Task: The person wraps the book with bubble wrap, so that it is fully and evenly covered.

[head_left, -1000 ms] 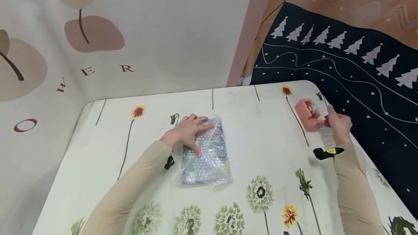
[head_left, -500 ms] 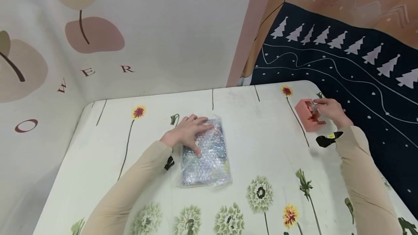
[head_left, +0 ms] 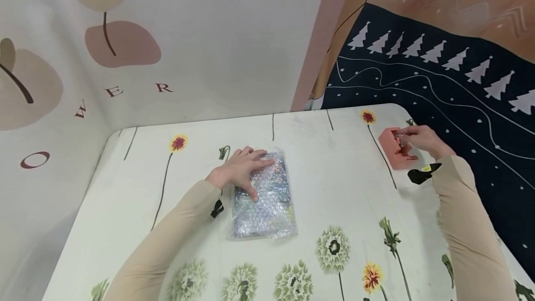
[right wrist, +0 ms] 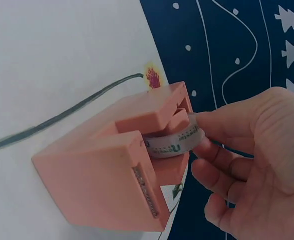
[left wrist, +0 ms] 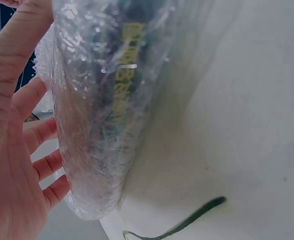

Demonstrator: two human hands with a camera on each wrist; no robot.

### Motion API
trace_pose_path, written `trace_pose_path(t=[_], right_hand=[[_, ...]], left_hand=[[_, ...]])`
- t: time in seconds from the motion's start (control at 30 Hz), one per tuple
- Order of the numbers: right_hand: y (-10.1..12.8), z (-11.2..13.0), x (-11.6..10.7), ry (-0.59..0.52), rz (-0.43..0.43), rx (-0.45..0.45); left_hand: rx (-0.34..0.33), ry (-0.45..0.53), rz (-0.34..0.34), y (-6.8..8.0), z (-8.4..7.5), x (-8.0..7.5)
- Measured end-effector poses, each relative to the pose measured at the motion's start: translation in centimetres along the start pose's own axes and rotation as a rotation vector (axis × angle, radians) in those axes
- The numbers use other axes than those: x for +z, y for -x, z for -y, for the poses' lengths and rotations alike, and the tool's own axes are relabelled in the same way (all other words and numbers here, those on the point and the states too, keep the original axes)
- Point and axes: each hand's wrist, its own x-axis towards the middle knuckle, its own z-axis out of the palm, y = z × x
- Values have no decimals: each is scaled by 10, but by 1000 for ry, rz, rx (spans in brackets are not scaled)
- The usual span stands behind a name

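Our left hand [head_left: 239,169] lies flat, fingers spread, on the parcel [head_left: 262,195] at counter [head_left: 334,185] centre, its long axis 12-to-6. At 2 o'clock, well apart, our right hand [head_left: 422,140] pinches the tape roll [right wrist: 178,142] in the dispenser [head_left: 394,148].

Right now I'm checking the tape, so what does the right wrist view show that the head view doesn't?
Only the right wrist view shows the tape roll with its printed letters, sitting in the slot and pinched by the right hand. Only the head view shows the left hand resting on the bubble-wrapped packet across the table. Both show the pink dispenser near the table's edge and the dark cloth with trees.
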Motion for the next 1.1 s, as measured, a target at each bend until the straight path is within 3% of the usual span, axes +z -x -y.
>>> trace_pose_path(t=[0.1,0.27,0.33,0.57,0.67,0.8,0.9,1.1], right_hand=[[9,10,-6,-31,-8,-23],[11,7,-5,14,-108,-74],[4,-3,1,70,-194,-67],[7,-1,6,68,-283,-76],[20,15,2,42,-241,-99],[25,18,4,45,-233,-76],[19,4,11,61,-260,-36],[17,-14,4,6,-178,-88]], left_hand=[[0,3,3,0,0,0],[0,7,5,0,0,-1],[1,5,2,0,0,-1],[4,11,1,1,1,0],[5,13,-2,1,0,0],[4,10,-4,1,1,1],[3,11,-3,0,1,1],[6,14,-8,0,2,2]])
